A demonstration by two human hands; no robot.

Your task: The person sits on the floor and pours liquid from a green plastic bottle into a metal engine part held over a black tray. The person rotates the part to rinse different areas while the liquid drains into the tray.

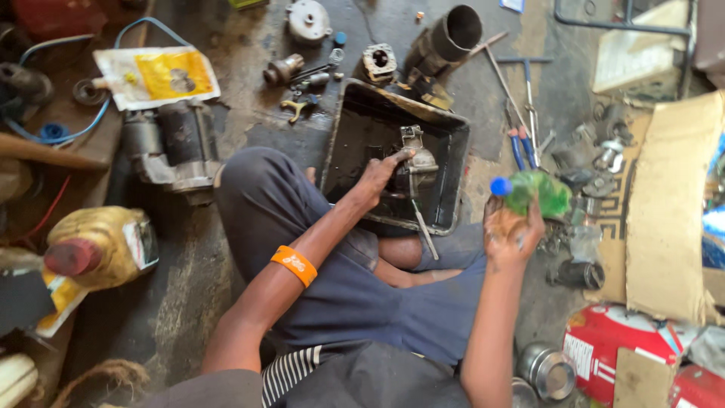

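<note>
at frame centre the left hand [377, 175] grips a grey metal part [418, 162] inside the black tray [445, 128]; right of centre, the right hand [510, 234] clasps a green bottle [538, 193] with a blue cap.

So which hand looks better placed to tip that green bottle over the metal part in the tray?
The right hand: it already holds the green bottle, while the left hand steadies the metal part in the black tray.
</note>
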